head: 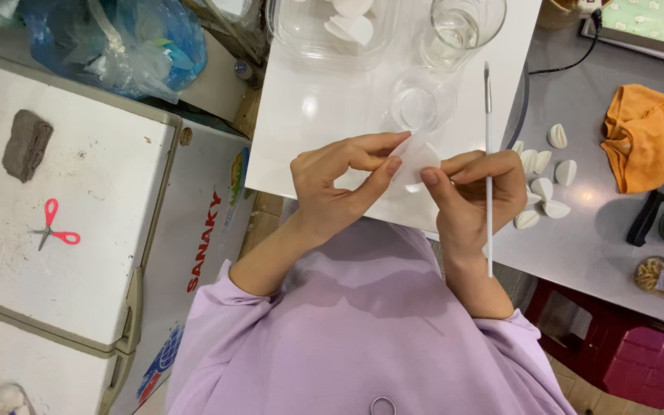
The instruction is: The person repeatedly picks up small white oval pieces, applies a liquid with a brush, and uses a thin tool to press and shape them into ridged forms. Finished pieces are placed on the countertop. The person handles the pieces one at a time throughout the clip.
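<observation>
Overhead — white board (301, 131); grey table (601, 246)

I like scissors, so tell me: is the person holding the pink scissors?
No, the pink scissors lie alone on the white chest top, while both hands pinch a small white piece.

**Surfaces and what is laid on them**

A white board (309, 115) bears a clear tub (332, 34) and two glasses (424, 104). On the grey table (601, 246) white folded pieces (543, 188), an orange cloth (643, 138) and a knife (647, 219) are laid.
</observation>
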